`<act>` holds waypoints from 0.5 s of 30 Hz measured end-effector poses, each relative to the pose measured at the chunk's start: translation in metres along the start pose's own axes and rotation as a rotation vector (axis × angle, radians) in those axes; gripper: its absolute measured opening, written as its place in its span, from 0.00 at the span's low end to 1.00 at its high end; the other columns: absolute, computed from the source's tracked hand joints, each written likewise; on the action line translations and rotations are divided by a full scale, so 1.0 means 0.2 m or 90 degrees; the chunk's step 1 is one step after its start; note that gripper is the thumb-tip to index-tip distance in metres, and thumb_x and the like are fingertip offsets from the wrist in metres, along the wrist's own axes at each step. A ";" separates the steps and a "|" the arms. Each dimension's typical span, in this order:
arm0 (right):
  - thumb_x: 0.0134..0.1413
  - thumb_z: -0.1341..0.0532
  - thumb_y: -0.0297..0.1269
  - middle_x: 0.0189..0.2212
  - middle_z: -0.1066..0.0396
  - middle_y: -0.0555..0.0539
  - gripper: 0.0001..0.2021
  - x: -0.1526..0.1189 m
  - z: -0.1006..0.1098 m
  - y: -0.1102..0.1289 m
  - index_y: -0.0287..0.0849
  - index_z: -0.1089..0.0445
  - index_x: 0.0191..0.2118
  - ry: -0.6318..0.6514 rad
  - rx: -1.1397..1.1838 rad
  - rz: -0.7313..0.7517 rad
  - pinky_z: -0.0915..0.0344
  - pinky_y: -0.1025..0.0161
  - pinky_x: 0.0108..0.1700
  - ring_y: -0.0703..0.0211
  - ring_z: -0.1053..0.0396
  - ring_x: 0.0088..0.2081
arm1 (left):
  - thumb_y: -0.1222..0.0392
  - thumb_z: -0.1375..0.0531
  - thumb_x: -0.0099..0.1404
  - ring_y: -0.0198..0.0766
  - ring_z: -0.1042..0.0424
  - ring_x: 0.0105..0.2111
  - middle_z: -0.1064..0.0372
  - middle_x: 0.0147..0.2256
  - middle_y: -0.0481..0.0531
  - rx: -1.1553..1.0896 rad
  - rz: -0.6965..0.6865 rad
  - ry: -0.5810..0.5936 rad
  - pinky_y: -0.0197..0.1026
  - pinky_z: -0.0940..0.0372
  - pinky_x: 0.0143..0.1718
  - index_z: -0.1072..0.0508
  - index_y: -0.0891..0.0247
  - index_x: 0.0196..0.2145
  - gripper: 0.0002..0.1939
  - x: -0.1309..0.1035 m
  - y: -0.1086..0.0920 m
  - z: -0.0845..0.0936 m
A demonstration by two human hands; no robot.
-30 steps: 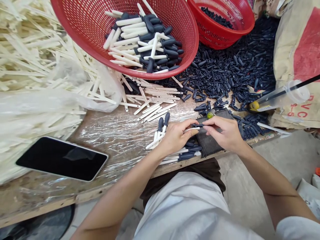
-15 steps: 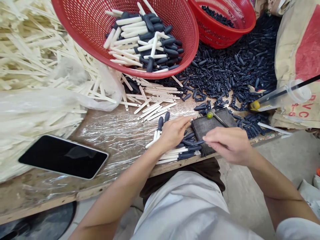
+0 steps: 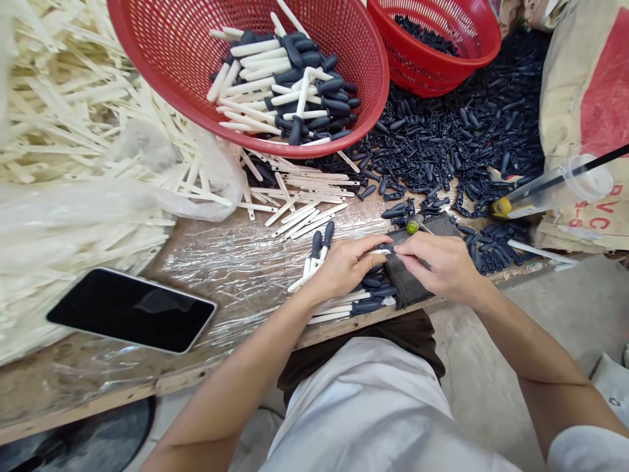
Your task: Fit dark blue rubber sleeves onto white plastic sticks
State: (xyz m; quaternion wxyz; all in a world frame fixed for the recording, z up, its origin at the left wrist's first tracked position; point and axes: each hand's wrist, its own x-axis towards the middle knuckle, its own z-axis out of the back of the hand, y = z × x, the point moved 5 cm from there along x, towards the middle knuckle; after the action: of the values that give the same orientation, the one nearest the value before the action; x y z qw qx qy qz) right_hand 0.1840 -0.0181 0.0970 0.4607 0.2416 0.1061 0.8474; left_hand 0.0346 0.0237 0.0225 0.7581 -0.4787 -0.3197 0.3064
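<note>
My left hand (image 3: 346,263) is closed on a white plastic strip (image 3: 379,252), thumb and fingers pinching it near its end. At that end my right hand (image 3: 437,262) has its fingertips pinched together on a small dark handle piece, mostly hidden by the fingers. Both hands meet over the left part of a dark flat pad (image 3: 410,287). On the pad's far side lies a tool with a yellow-green end (image 3: 414,224), its metal shaft partly behind my right hand. White strips with dark handles (image 3: 363,307) lie below my left wrist, and several more (image 3: 316,246) lie beyond it.
A large red basket (image 3: 162,72) holds handled strips; a smaller red basket (image 3: 432,72) stands behind loose dark handle pieces (image 3: 442,144). White strips (image 3: 59,124) heap at left. A phone (image 3: 130,311), plastic container (image 3: 555,187) and printed sack (image 3: 584,118) are around.
My right hand has moved left and slightly up from the pad's right side to meet my left fingertips. A white strip end now shows between the hands.
</note>
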 end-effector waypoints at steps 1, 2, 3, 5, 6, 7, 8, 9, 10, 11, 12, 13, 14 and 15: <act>0.62 0.43 0.29 0.29 0.25 0.49 0.08 0.00 0.00 0.00 0.43 0.27 0.35 0.003 0.024 -0.006 0.37 0.67 0.33 0.63 0.29 0.30 | 0.58 0.41 0.68 0.38 0.25 0.37 0.21 0.40 0.52 0.004 -0.006 0.001 0.37 0.34 0.42 0.23 0.62 0.49 0.15 0.00 0.00 0.00; 0.61 0.42 0.29 0.29 0.25 0.50 0.07 0.00 0.01 -0.01 0.43 0.27 0.35 0.003 0.061 -0.027 0.36 0.67 0.33 0.64 0.29 0.29 | 0.57 0.41 0.68 0.40 0.24 0.39 0.21 0.42 0.53 0.005 -0.013 -0.003 0.38 0.34 0.44 0.22 0.62 0.47 0.13 0.00 0.00 -0.01; 0.60 0.40 0.29 0.28 0.25 0.51 0.06 0.00 0.01 -0.02 0.43 0.27 0.35 0.004 0.108 -0.061 0.36 0.67 0.32 0.65 0.29 0.28 | 0.57 0.41 0.67 0.40 0.24 0.39 0.21 0.42 0.54 0.005 -0.016 -0.012 0.38 0.34 0.43 0.21 0.62 0.45 0.12 -0.01 -0.01 -0.01; 0.59 0.38 0.31 0.26 0.26 0.53 0.04 0.00 0.01 -0.05 0.43 0.26 0.34 0.005 0.182 -0.132 0.36 0.68 0.31 0.66 0.30 0.25 | 0.58 0.40 0.67 0.40 0.24 0.37 0.20 0.40 0.54 -0.007 -0.008 -0.046 0.38 0.33 0.41 0.20 0.63 0.42 0.11 -0.02 -0.01 -0.01; 0.59 0.38 0.32 0.25 0.26 0.53 0.04 0.01 0.01 -0.07 0.42 0.26 0.34 0.010 0.201 -0.153 0.36 0.68 0.31 0.66 0.31 0.24 | 0.59 0.40 0.66 0.39 0.24 0.36 0.21 0.38 0.54 -0.020 0.004 -0.062 0.38 0.34 0.39 0.20 0.63 0.40 0.10 -0.02 0.00 -0.01; 0.60 0.38 0.33 0.24 0.27 0.54 0.04 0.02 0.00 -0.09 0.43 0.26 0.35 0.023 0.211 -0.163 0.36 0.68 0.31 0.66 0.31 0.25 | 0.59 0.40 0.66 0.38 0.25 0.34 0.21 0.37 0.54 -0.034 0.023 -0.076 0.37 0.34 0.38 0.21 0.64 0.40 0.10 -0.02 0.01 -0.01; 0.60 0.39 0.35 0.25 0.27 0.53 0.05 0.04 -0.01 -0.11 0.43 0.25 0.35 0.040 0.215 -0.167 0.36 0.67 0.33 0.65 0.30 0.26 | 0.59 0.40 0.66 0.37 0.26 0.33 0.22 0.35 0.52 -0.051 0.047 -0.087 0.37 0.35 0.36 0.21 0.64 0.39 0.10 -0.02 0.02 -0.01; 0.61 0.39 0.37 0.26 0.26 0.53 0.06 0.07 -0.02 -0.16 0.43 0.25 0.36 0.056 0.212 -0.170 0.35 0.66 0.34 0.63 0.30 0.27 | 0.58 0.40 0.65 0.36 0.28 0.31 0.23 0.33 0.51 -0.073 0.074 -0.099 0.36 0.36 0.35 0.21 0.64 0.40 0.10 -0.02 0.04 -0.01; 0.62 0.40 0.38 0.27 0.25 0.52 0.08 0.10 -0.03 -0.21 0.43 0.25 0.37 0.066 0.199 -0.176 0.35 0.65 0.36 0.62 0.29 0.29 | 0.58 0.40 0.65 0.34 0.31 0.29 0.25 0.31 0.49 -0.103 0.102 -0.111 0.35 0.38 0.32 0.22 0.64 0.40 0.10 -0.02 0.05 -0.01; 0.62 0.41 0.38 0.29 0.24 0.50 0.09 0.13 -0.05 -0.29 0.43 0.24 0.38 0.076 0.175 -0.191 0.35 0.64 0.37 0.61 0.29 0.31 | 0.57 0.39 0.64 0.32 0.34 0.26 0.28 0.28 0.47 -0.141 0.133 -0.126 0.34 0.40 0.30 0.23 0.64 0.41 0.11 -0.01 0.07 0.00; 0.62 0.41 0.38 0.31 0.24 0.49 0.09 0.17 -0.07 -0.37 0.42 0.24 0.37 0.068 0.116 -0.203 0.36 0.63 0.38 0.59 0.29 0.33 | 0.56 0.39 0.64 0.30 0.37 0.24 0.31 0.25 0.45 -0.188 0.164 -0.145 0.33 0.42 0.27 0.23 0.64 0.41 0.12 -0.01 0.08 0.00; 0.60 0.41 0.35 0.34 0.24 0.47 0.09 0.21 -0.09 -0.46 0.41 0.24 0.38 0.068 0.024 -0.221 0.37 0.62 0.41 0.57 0.29 0.36 | 0.55 0.39 0.63 0.29 0.41 0.22 0.35 0.23 0.44 -0.241 0.194 -0.162 0.33 0.45 0.25 0.24 0.65 0.42 0.13 0.00 0.10 0.01; 0.58 0.41 0.33 0.36 0.25 0.45 0.09 0.25 -0.12 -0.55 0.41 0.23 0.39 0.098 -0.072 -0.243 0.38 0.60 0.42 0.54 0.29 0.38 | 0.55 0.38 0.62 0.28 0.44 0.20 0.38 0.22 0.42 -0.295 0.224 -0.176 0.33 0.48 0.23 0.25 0.65 0.43 0.14 0.00 0.11 0.02; 0.57 0.41 0.32 0.38 0.26 0.43 0.10 0.28 -0.16 -0.64 0.40 0.23 0.41 0.137 -0.144 -0.266 0.38 0.59 0.42 0.52 0.30 0.40 | 0.55 0.38 0.61 0.27 0.46 0.19 0.40 0.21 0.41 -0.343 0.254 -0.187 0.32 0.50 0.22 0.26 0.65 0.45 0.16 0.01 0.12 0.02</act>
State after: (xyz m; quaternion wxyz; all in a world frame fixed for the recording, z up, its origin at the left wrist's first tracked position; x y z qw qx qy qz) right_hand 0.2354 0.1002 0.0359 0.6361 0.0698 0.1063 0.7611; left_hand 0.0283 0.0350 0.0028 0.4763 -0.6653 -0.3948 0.4180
